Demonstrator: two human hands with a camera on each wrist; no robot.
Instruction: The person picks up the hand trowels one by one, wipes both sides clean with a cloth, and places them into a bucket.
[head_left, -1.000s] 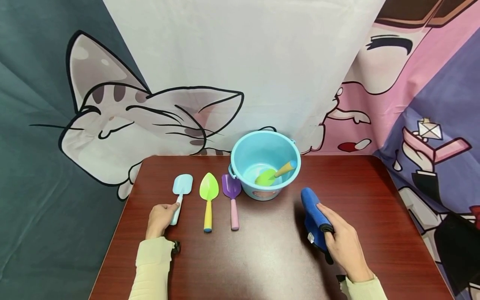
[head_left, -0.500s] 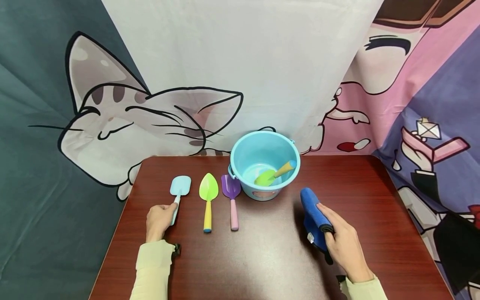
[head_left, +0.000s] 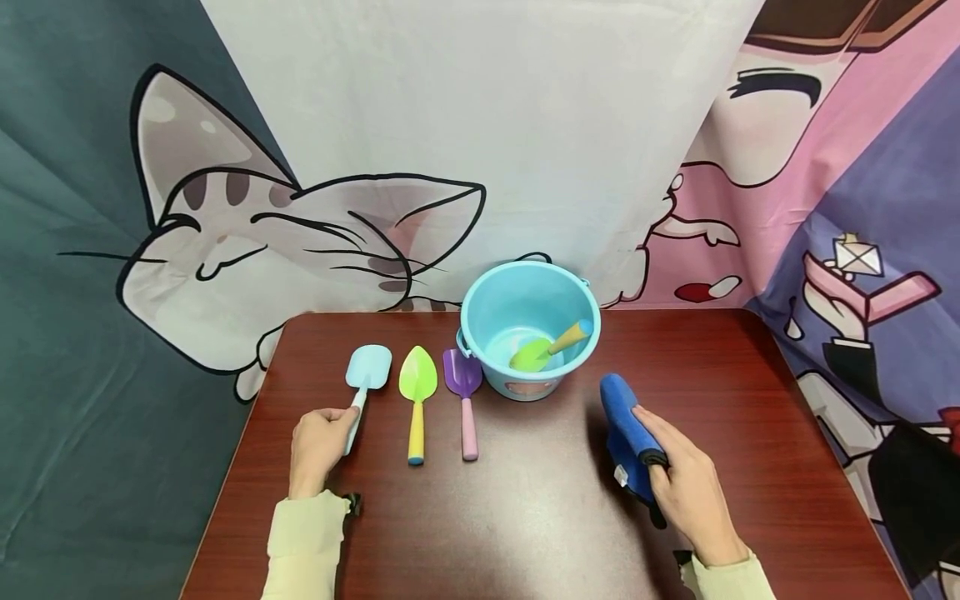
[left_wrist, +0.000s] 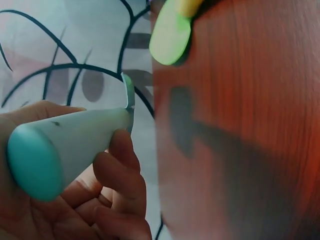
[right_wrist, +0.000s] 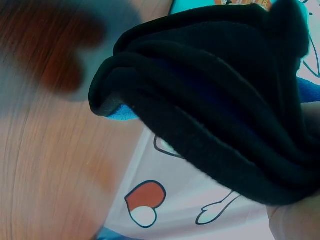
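My left hand [head_left: 318,446] grips the handle of a light blue toy shovel [head_left: 369,367] at the left of the table, its blade pointing away from me. In the left wrist view the fingers curl round the pale handle [left_wrist: 85,135], and its shadow falls apart from it on the wood. At the right, my right hand [head_left: 693,492] grips a folded blue cloth [head_left: 624,429] with black edging, held above the tabletop. Dark folds of this cloth [right_wrist: 215,120] fill much of the right wrist view and hide most of the hand.
To the right of the shovel lie a green trowel [head_left: 417,375] with a yellow handle and a purple shovel [head_left: 462,375] with a pink handle. A light blue bucket [head_left: 525,387] stands at the back, holding another green trowel [head_left: 531,356]. Behind the table hangs a printed cloth [head_left: 450,100].
The light blue shovel's blade swings slightly left and nearer, then back right and farther away, in my left hand. My right hand and the cloth stay almost still.
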